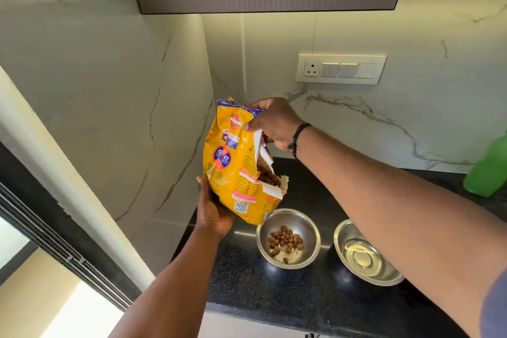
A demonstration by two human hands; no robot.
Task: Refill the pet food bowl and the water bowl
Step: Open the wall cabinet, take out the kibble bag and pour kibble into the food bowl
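Observation:
A yellow pet food bag (233, 164) is held tilted above the black counter, its torn opening facing right and down with brown kibble showing inside. My left hand (212, 208) cups the bag's bottom from below. My right hand (274, 123) grips the bag's top edge. Just under the opening stands a steel food bowl (310, 230) with some kibble (286, 241) in its bottom. To its right a second steel bowl (365, 261) holds a little water and is partly hidden by my right forearm.
The black granite counter (247, 277) meets marble walls at a corner on the left. A green bottle (488, 170) stands at the right edge. A switch panel (341, 68) is on the back wall, and a cabinet hangs overhead.

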